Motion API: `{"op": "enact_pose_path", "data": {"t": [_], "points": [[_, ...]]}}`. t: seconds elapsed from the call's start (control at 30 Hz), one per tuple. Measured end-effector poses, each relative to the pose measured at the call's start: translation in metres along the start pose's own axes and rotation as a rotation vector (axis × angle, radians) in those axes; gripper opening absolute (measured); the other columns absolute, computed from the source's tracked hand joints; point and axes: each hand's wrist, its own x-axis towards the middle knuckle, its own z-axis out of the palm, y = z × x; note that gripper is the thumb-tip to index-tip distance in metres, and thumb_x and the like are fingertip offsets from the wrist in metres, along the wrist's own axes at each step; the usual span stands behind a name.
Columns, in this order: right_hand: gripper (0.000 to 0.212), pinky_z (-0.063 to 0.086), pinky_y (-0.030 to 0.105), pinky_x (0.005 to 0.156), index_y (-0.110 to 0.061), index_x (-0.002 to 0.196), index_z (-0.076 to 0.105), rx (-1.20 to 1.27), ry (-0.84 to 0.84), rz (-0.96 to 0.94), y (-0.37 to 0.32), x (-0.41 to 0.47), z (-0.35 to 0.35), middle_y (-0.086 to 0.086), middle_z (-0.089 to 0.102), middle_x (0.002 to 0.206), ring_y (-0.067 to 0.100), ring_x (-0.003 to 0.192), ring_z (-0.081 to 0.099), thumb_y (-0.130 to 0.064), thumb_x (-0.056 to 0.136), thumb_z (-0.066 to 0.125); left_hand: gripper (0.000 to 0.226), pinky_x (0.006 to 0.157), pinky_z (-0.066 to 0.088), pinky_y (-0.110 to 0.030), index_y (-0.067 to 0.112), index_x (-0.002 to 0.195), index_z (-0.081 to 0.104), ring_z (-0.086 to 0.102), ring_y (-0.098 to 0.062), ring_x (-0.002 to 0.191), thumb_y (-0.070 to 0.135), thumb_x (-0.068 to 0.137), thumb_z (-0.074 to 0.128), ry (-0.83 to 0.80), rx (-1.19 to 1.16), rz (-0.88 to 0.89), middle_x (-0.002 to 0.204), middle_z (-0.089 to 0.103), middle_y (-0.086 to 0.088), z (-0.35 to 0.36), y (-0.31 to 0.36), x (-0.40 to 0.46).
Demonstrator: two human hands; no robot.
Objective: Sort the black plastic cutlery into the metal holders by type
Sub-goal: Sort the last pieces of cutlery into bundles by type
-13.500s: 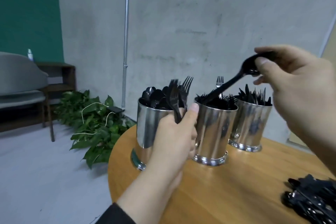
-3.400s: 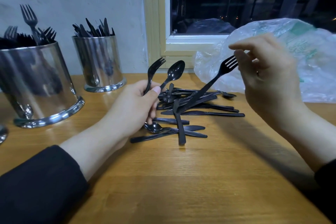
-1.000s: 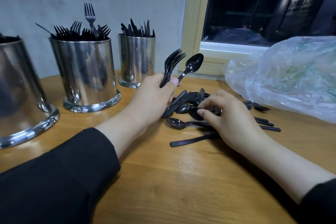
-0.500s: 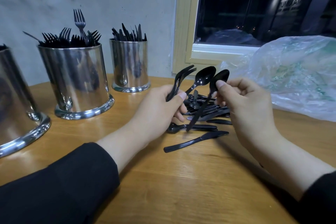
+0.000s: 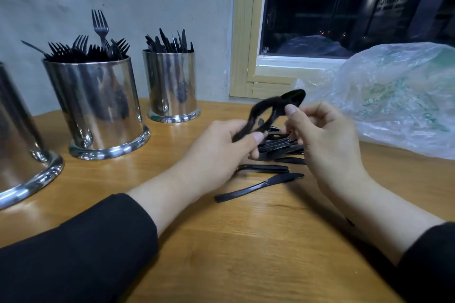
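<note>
My left hand [image 5: 221,150] grips a blurred bunch of black cutlery [image 5: 258,115] above the table, forks and a spoon by the earlier frames. My right hand [image 5: 322,140] pinches a black spoon [image 5: 293,97] right beside that bunch, touching it. Under both hands lies a loose pile of black cutlery [image 5: 278,147], with a knife [image 5: 258,187] nearest me. Three metal holders stand at the left: one at the frame edge [image 5: 22,155], one full of forks [image 5: 96,106], one full of knives [image 5: 172,86].
A crumpled clear plastic bag [image 5: 398,96] lies on the wooden table [image 5: 246,253] at the right. A window frame [image 5: 246,32] and a grey wall stand behind. The table's edge curves away at the lower left.
My right hand picked a spoon out of the pile and has brought it up against the bunch in my left hand. The left hand kept its grip throughout.
</note>
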Motion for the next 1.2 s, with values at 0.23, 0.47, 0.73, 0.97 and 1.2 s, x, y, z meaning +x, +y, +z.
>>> {"op": "enact_pose_path", "data": {"t": [0.23, 0.47, 0.73, 0.97, 1.2], "points": [[0.018, 0.044, 0.026, 0.090, -0.026, 0.109, 0.072, -0.710, -0.548, -0.310, 0.019, 0.002, 0.000, -0.017, 0.062, 0.103, 0.004, 0.100, 0.054, -0.036, 0.097, 0.062, 0.032, 0.055, 0.036, -0.027, 0.012, 0.079, 0.068, 0.045, -0.007, 0.047, 0.029, 0.103, 0.057, 0.327, -0.045, -0.080, 0.084, 0.074, 0.002, -0.020, -0.015, 0.012], [0.026, 0.043, 0.042, 0.098, -0.029, 0.119, 0.071, -0.880, -0.773, -0.314, 0.026, 0.001, 0.006, -0.011, 0.056, 0.109, 0.014, 0.109, 0.050, -0.040, 0.098, 0.059, 0.031, 0.062, 0.037, -0.030, 0.001, 0.092, 0.069, 0.049, 0.001, 0.050, 0.027, 0.103, 0.057, 0.324, -0.040, -0.077, 0.074, 0.069, 0.008, -0.011, -0.019, 0.015], [0.012, 0.045, 0.026, 0.077, -0.025, 0.090, 0.072, -0.722, -0.559, -0.181, 0.023, 0.003, 0.001, -0.012, 0.063, 0.085, 0.006, 0.084, 0.057, -0.037, 0.091, 0.072, 0.021, 0.051, 0.035, -0.021, 0.016, 0.097, 0.073, 0.044, -0.005, 0.046, 0.022, 0.105, 0.055, 0.408, -0.100, -0.057, 0.064, 0.059, 0.006, -0.010, -0.018, 0.015], [0.015, 0.039, 0.018, 0.061, -0.032, 0.084, 0.067, -0.637, -0.482, -0.052, 0.019, -0.002, -0.003, -0.012, 0.067, 0.071, 0.001, 0.070, 0.059, -0.041, 0.096, 0.063, 0.027, 0.049, 0.032, -0.024, 0.000, 0.094, 0.068, 0.041, -0.012, 0.049, 0.021, 0.104, 0.056, 0.459, -0.130, -0.071, 0.067, 0.064, 0.010, -0.011, -0.023, 0.014], [0.016, 0.040, 0.014, 0.056, -0.024, 0.085, 0.065, -0.228, -0.303, 0.044, 0.003, -0.007, -0.007, -0.011, 0.070, 0.071, 0.003, 0.058, 0.056, -0.033, 0.098, 0.061, 0.027, 0.053, 0.041, -0.022, 0.014, 0.082, 0.065, 0.048, -0.014, 0.051, 0.023, 0.105, 0.054, 0.379, -0.222, -0.149, 0.084, 0.071, -0.014, -0.001, -0.017, 0.009]]}}
